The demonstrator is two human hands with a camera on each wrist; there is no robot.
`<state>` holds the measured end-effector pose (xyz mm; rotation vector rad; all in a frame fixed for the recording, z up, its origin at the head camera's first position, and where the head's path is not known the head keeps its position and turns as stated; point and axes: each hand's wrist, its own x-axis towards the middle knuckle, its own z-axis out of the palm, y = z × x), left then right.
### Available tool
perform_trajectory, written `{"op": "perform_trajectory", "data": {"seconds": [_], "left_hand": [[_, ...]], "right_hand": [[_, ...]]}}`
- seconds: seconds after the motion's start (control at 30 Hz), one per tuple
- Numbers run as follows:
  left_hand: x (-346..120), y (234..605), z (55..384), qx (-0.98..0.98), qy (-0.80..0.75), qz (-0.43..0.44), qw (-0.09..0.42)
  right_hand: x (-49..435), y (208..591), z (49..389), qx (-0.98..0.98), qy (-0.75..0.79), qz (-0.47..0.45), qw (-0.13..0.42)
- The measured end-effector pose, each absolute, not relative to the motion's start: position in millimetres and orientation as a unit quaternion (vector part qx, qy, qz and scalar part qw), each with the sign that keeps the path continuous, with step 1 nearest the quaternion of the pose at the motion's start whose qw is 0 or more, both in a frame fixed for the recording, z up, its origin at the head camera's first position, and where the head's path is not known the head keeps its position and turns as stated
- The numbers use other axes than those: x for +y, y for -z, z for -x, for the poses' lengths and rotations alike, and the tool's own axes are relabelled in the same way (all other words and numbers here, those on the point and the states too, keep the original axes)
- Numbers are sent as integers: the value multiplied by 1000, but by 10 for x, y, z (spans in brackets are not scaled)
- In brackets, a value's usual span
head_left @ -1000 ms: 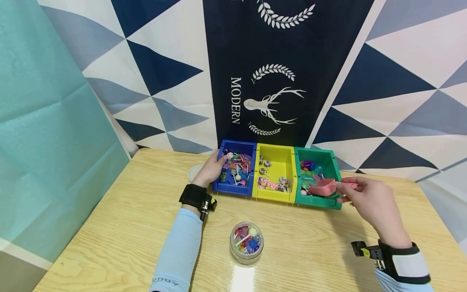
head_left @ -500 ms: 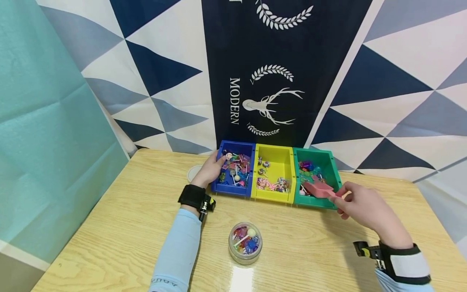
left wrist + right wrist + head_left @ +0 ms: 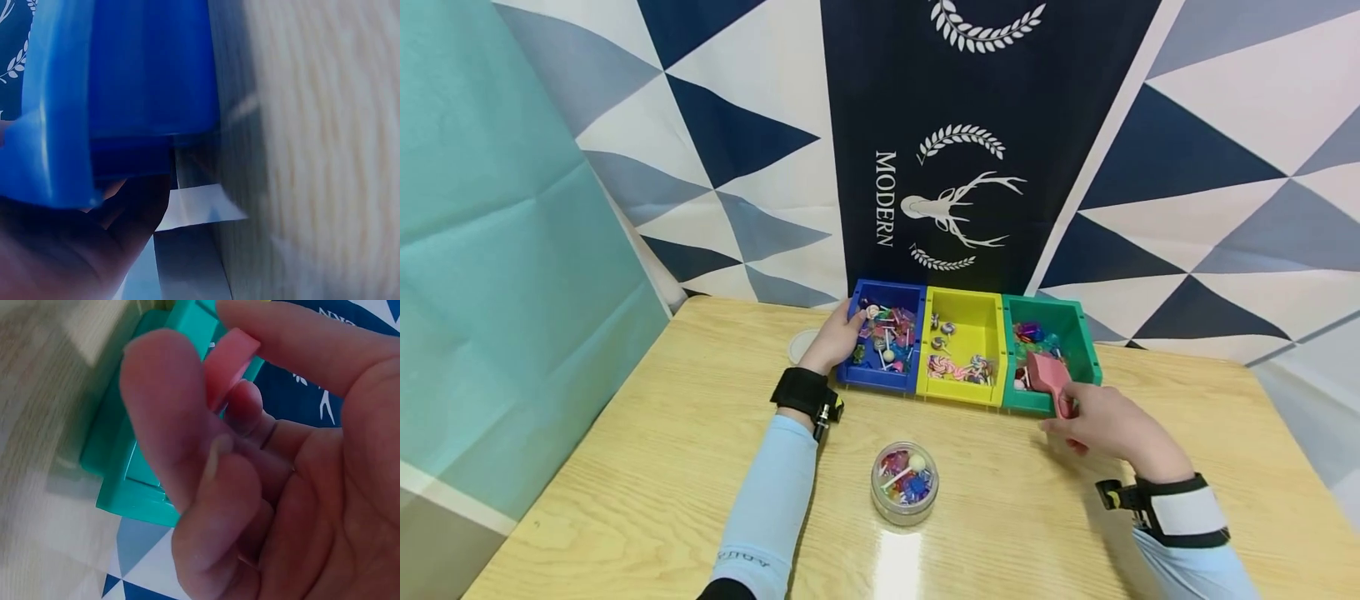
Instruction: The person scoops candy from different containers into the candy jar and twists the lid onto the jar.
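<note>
My right hand (image 3: pixel 1108 423) pinches the handle of a pink scoop (image 3: pixel 1045 371), its blade inside the green bin (image 3: pixel 1090 354) among wrapped candies. In the right wrist view the handle end (image 3: pixel 231 362) shows between thumb and fingers. At the other end of the row, my left hand (image 3: pixel 833 337) grips the left wall of the blue bin (image 3: pixel 876 380), thumb over the rim; the left wrist view shows fingers behind that wall (image 3: pixel 150 69). Lollipops and wrapped candies lie in the blue bin. Between them, the yellow bin (image 3: pixel 977 321) holds several swirled lollipops.
A round clear jar (image 3: pixel 905 512) of candies, with a lollipop on top, stands on the wooden table (image 3: pixel 677 475) in front of the bins. A pale round disc (image 3: pixel 802 343) lies left of the blue bin. Patterned cloth (image 3: pixel 955 100) hangs behind.
My right hand has moved left and nearer to me, swinging the scoop so its blade points away from me in the green bin. My left hand keeps its grip on the blue bin.
</note>
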<state>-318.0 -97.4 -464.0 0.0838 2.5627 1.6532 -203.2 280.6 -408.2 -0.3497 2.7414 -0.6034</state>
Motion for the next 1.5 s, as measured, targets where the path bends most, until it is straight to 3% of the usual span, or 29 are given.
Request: {"op": "perform_trajectory", "data": {"seconds": [0.37,0.67,0.87,1.07,1.27,1.5], "left_hand": [[-936,4629,3161,859,-509,-22,41],[-1006,4449,2993,914,-403,19,-35],[-1217,4373,2766,948,-312,-23,47],[-1395,4356,2684,968,-233,-57,73],[-1544,4307,2624,977,-176,-42,114],[-1680,4382,2557,969,-148,-127,150]], "right_hand": [[2839,4104,2045,960,195,111,166],[2912,3982,1906,973,167,82,133],[2756,3847,1805,976,171,118,67],[2522,3768,1710,968,184,168,12],[2203,3825,1649,939,238,245,43],[1804,4048,1505,895,271,336,108]]}}
